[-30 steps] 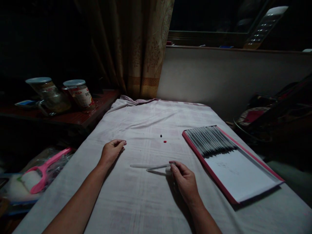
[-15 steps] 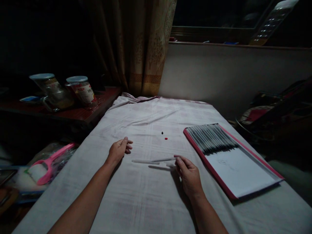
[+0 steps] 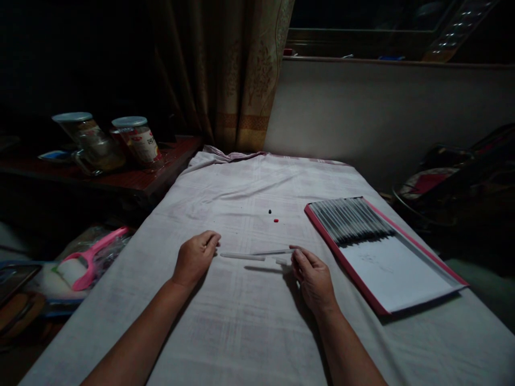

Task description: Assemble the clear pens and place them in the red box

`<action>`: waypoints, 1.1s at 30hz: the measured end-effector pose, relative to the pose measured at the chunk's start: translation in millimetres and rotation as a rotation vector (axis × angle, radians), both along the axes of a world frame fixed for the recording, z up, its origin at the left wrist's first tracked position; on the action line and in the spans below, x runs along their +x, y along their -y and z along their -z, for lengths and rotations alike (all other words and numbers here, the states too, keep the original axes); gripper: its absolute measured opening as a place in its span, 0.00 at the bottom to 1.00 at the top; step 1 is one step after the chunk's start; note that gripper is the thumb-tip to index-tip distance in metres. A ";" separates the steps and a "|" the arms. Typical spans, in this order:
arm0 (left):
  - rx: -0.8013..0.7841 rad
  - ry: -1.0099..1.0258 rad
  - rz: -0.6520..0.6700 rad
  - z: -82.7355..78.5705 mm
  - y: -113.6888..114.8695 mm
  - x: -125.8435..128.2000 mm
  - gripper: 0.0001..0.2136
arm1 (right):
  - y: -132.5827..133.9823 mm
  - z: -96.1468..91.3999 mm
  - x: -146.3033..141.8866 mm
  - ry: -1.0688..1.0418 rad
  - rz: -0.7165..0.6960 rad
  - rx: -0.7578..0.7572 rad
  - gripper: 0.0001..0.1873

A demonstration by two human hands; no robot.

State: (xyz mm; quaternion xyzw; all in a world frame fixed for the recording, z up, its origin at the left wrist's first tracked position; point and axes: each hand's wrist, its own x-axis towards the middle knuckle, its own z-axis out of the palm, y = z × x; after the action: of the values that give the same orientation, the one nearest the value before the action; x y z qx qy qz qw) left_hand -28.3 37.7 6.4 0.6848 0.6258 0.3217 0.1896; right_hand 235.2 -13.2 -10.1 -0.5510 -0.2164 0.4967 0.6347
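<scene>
My right hand [image 3: 311,276] is pinched on the end of a thin pen refill [image 3: 273,251], held just above the white cloth [image 3: 241,332]. A clear pen barrel [image 3: 242,257] lies on the cloth between my hands. My left hand [image 3: 196,256] rests on the cloth with fingers curled, its fingertips close to the barrel's left end; I cannot see anything in it. Two tiny parts, one black [image 3: 269,212] and one red [image 3: 276,220], lie farther back on the cloth.
A pink-edged tray [image 3: 386,279] at the right holds a row of several pens [image 3: 352,220] and white paper. Two jars [image 3: 116,142] stand on a dark shelf at the left. A pink-handled roller [image 3: 86,260] lies low at the left. Curtain and wall stand behind.
My left hand has slid right and toward the barrel's left end, curling its fingers. My right hand has lifted the refill slightly. The view has tilted a little.
</scene>
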 end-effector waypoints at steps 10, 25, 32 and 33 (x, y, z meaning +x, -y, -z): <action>0.220 -0.147 0.455 10.9 50.7 35.0 0.12 | 11.9 -4.4 -17.9 0.034 -0.245 0.012 0.25; 0.223 -0.019 0.273 24.2 40.8 19.2 0.10 | 10.1 -7.8 -14.9 0.017 -0.338 0.081 0.21; 0.273 -0.048 0.297 24.4 41.8 18.6 0.10 | 8.2 -5.0 -10.5 -0.132 -0.327 0.062 0.20; 0.280 -0.055 0.301 24.3 42.0 18.9 0.10 | 7.9 -5.7 -10.0 -0.156 -0.314 0.054 0.20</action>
State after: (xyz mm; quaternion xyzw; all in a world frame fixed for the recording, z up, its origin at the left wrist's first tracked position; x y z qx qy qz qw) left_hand -9.3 -4.3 -17.8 0.7987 0.4707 0.3547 0.1214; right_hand 225.2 -21.1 -4.4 -0.4531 -0.2632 0.6248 0.5788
